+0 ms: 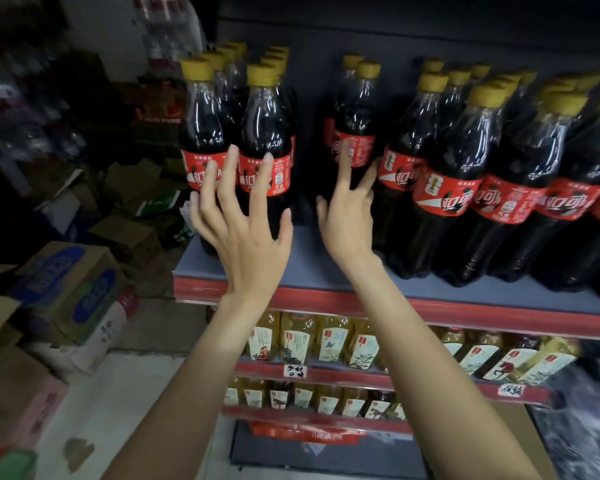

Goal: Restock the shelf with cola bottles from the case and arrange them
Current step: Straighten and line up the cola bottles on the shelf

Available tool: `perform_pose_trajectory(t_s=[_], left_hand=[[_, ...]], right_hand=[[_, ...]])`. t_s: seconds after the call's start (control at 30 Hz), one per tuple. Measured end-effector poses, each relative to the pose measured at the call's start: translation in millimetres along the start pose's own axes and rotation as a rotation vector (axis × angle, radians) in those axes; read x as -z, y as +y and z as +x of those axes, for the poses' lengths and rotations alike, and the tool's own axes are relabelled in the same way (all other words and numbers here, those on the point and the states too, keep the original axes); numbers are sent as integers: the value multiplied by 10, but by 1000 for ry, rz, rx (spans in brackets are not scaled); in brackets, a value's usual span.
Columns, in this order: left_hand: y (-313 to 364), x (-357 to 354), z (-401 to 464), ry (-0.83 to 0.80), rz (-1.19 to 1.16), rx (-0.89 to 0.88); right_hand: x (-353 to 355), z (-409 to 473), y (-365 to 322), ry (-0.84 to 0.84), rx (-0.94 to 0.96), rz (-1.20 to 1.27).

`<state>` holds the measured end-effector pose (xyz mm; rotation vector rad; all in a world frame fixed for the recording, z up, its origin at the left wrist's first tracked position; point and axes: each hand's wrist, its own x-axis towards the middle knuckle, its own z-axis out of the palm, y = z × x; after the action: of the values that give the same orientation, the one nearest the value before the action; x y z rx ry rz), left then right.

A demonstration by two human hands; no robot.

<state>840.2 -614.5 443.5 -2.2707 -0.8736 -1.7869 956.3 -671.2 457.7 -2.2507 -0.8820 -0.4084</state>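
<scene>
Dim store aisle, grey shelf (291, 268) with a red front edge, stacked cartons (66, 292) on the floor at left. Nearest, two bare forearms reach up from below. Left hand (243, 233) has fingers spread, holding nothing, fingertips in front of the red labels of the two front bottles of the left cola group (236, 147); contact unclear. Right hand (347, 220) also splayed and empty, fingers raised in the gap toward the two set-back bottles (355, 119). Likely arranging: squaring rows, judging the gap. Farther right, a dense block of cola (482, 174) fills the shelf. Tea bottles (326, 337) sit on lower shelves. Source case not identifiable among the cartons.
</scene>
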Motion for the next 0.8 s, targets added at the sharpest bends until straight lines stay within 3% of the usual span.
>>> perform_pose_trajectory(t_s=[0.17, 0.3, 0.53, 0.8], left_hand=[[-109, -47, 9, -103, 26, 16], [-145, -68, 12, -132, 29, 5], [-157, -80, 18, -135, -30, -10], [-181, -75, 19, -139, -60, -34]], right_hand=[[-157, 215, -26, 123, -136, 3], [-224, 295, -20, 228, -138, -33], [-82, 337, 92, -23, 87, 315], [-153, 436, 24, -63, 21, 424]])
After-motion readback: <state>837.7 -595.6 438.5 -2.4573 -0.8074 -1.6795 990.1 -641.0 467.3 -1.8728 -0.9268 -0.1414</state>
